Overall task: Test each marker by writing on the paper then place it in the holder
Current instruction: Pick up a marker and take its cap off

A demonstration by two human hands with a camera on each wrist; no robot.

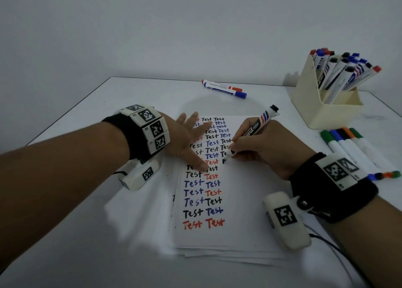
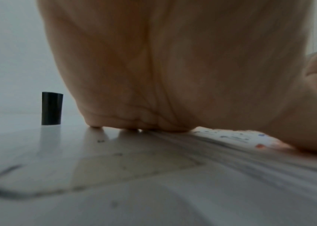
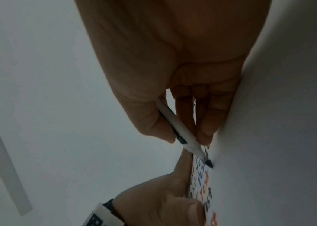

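white table (image 1: 130, 233): loose markers (image 1: 224, 88), full holder (image 1: 326, 105)

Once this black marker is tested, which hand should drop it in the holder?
Right. The right hand already grips the black marker, and the holder stands on its side of the table. The left hand lies flat on the paper, steadying it.
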